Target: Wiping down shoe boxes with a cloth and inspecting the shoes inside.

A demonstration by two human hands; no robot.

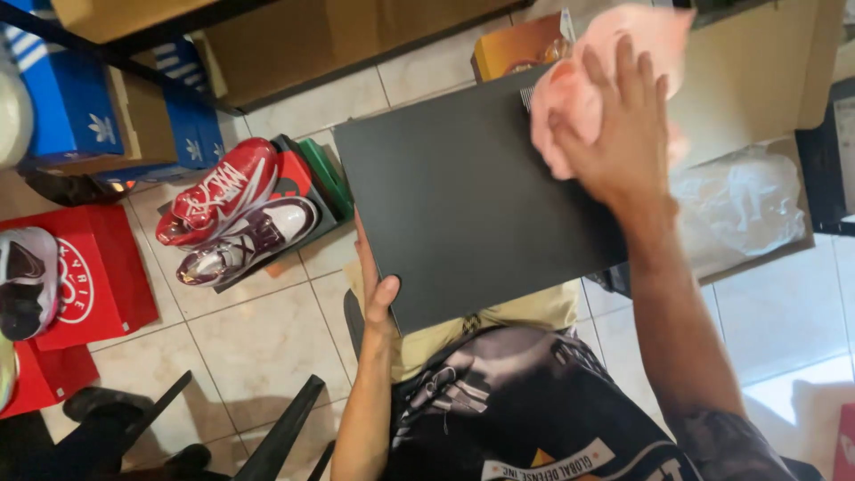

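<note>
A flat dark grey box lid point(472, 196) is held over the lap, tilted so that its broad face is turned up toward the camera. Its near left edge is gripped by the left hand point(376, 285), the thumb laid on the top face and the fingers hidden beneath the board. The right hand point(619, 134) is pressed down on the far right corner of the lid, fingers spread and pointing away from the body. A crumpled pink cloth point(592, 76) is trapped under that palm and fingers and is pushed against the lid's surface; much of the cloth bulges out beyond the fingertips and past the lid's far edge. The cloth is blurred, so its exact outline cannot be told.

Beyond the lid, on the right, an open cardboard box point(766, 89) with white plastic wrap point(739, 209) inside it is seen on the tiled floor point(267, 338). To the left of the lid, a pair of red and white sports shoes point(233, 214) is laid on top of stacked shoe boxes. Further left, blue shoe boxes point(80, 107) and red shoe boxes point(85, 276) are set on the floor, well apart from both hands.
</note>
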